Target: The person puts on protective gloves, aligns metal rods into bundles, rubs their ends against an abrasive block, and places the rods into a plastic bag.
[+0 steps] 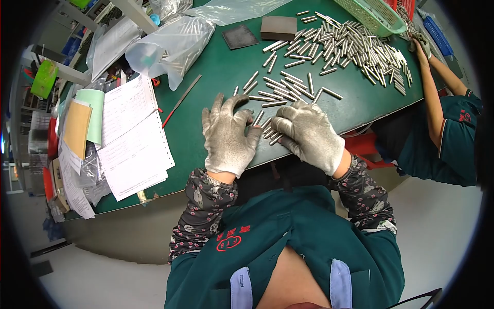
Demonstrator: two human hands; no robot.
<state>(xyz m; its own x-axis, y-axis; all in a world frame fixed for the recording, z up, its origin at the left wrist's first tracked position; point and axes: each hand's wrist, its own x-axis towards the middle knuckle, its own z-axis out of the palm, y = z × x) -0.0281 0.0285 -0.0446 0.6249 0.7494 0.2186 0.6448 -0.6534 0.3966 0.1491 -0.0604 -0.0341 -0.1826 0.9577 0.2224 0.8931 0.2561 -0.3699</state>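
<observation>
Both hands wear grey-white work gloves, smudged dark. My left hand (229, 135) is over the front of the green table, its outer fingers spread. Its index finger and thumb close on a short metal pin (258, 117). My right hand (307, 131) curls its fingers around the right ends of a small row of metal pins (271, 135) between the hands; its fingertips are partly hidden. Several loose metal pins (288, 87) lie just beyond my fingers. A large heap of similar pins (355, 46) spreads farther back to the right.
A brown block (278, 28) and a dark flat pad (240, 36) sit at the back. A slim file-like tool (181, 101) and papers (135, 139) lie left, near a plastic bag (172, 49). A green basket (374, 16) and another person's arm (435, 100) are at right.
</observation>
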